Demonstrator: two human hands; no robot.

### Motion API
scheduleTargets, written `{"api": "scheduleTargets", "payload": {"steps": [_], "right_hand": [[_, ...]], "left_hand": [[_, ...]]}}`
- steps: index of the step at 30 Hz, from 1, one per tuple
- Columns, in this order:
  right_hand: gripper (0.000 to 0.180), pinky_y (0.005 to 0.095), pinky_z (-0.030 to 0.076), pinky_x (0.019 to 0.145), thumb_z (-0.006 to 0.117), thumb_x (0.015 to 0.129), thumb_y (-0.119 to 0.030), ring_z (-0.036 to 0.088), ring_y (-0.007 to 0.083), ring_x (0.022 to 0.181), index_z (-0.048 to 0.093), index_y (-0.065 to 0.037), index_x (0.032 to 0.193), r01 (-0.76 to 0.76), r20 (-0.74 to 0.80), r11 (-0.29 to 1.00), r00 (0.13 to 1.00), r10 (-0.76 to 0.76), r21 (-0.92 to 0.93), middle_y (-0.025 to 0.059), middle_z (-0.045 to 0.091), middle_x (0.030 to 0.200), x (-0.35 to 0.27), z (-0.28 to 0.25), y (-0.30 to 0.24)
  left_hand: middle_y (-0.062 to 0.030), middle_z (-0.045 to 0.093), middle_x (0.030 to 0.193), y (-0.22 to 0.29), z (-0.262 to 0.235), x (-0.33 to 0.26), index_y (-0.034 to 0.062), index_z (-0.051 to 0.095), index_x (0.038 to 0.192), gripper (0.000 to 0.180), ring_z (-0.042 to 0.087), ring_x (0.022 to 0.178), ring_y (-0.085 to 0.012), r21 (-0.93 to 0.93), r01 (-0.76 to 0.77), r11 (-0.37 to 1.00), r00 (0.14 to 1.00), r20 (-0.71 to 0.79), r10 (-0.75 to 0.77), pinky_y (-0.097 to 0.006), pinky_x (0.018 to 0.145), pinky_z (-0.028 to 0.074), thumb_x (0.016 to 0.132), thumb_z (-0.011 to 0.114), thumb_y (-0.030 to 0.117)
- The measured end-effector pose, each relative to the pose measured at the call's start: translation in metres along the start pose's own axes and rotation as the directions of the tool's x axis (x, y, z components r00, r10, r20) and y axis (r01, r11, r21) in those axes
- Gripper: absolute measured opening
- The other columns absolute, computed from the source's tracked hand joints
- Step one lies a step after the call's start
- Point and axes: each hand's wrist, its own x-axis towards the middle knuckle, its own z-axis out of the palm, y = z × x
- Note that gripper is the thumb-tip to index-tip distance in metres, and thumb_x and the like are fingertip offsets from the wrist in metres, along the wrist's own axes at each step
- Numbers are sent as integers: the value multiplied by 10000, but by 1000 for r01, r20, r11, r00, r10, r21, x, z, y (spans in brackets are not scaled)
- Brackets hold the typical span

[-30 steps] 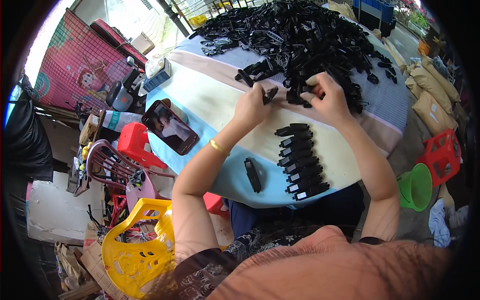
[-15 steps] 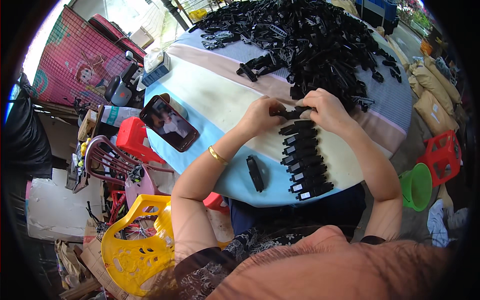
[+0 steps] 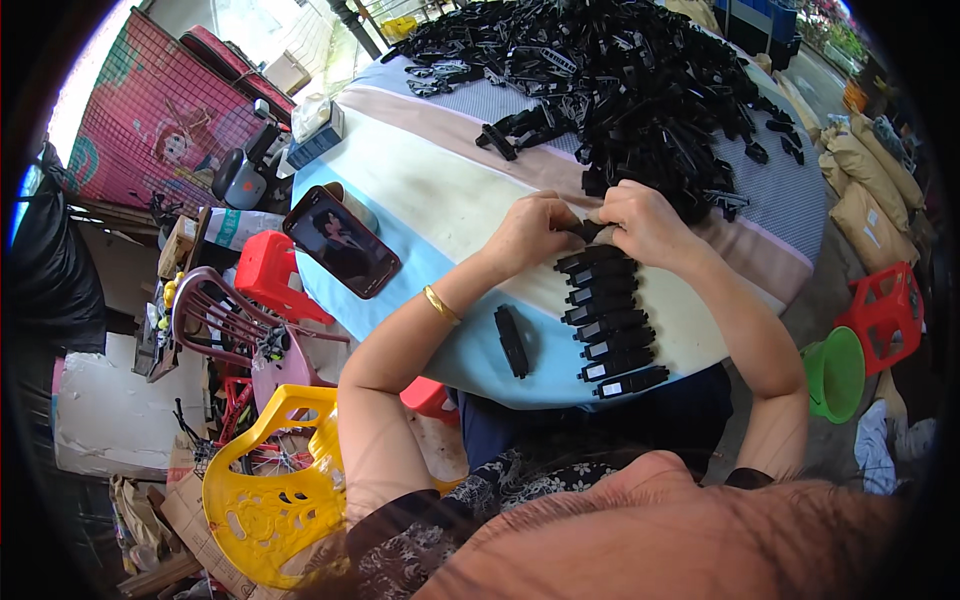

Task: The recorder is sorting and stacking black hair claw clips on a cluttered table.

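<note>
Fingers of the left hand and right hand pinch a black part between them, long axis roughly nine-to-three. At six o'clock, just beside, begins the near-parallel row; toward one o'clock, nearer the right hand, the pile covers the table.

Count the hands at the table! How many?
2: the left hand and right hand, both gripping one black piece at the far end of the row of black parts. No others show.
</note>
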Motion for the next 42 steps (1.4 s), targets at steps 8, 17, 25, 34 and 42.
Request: {"api": "scheduleTargets", "payload": {"steps": [8,17,25,34,42], "right_hand": [[252,342,463,684,708,692,-195,543,256,805,668,-68,905,-168,-406,959,911,64,-226,56,605,835,3,-25,13],[289,342,399,770,670,703,-128,508,207,915,648,-82,987,-111,-132,888,990,58,-446,21,558,953,0,-17,22],[273,347,397,771,596,721,-27,520,222,907,642,-88,983,-194,-187,804,977,104,-563,59,537,917,-1,-16,22],[287,344,389,791,650,654,-16,486,233,1002,633,-28,940,-192,-142,782,981,133,-593,79,512,1103,-2,-21,18],[278,372,446,823,644,641,-18,541,278,921,588,-40,913,-224,-351,937,929,121,-268,96,553,915,7,-29,1]], "left_hand": [[-196,569,1080,-74,-58,74,76,623,1053,448,504,1043,-353,605,24,796,882,-388,268,-413,892,420,709,709,349],[-282,493,1117,-48,-10,53,-27,478,1207,522,521,1001,-418,358,45,933,942,-327,80,-415,889,436,782,625,237],[-239,508,1077,-17,9,11,10,451,1218,528,498,1004,-403,334,-92,938,899,-376,223,-421,918,405,734,625,128],[-161,576,901,-16,-1,0,6,564,946,283,576,826,-310,328,-68,942,953,-259,159,-361,752,472,689,659,74],[-173,571,859,-3,-1,-7,37,474,968,351,571,812,-347,254,-102,962,963,-217,160,-410,716,463,686,671,107]]}}
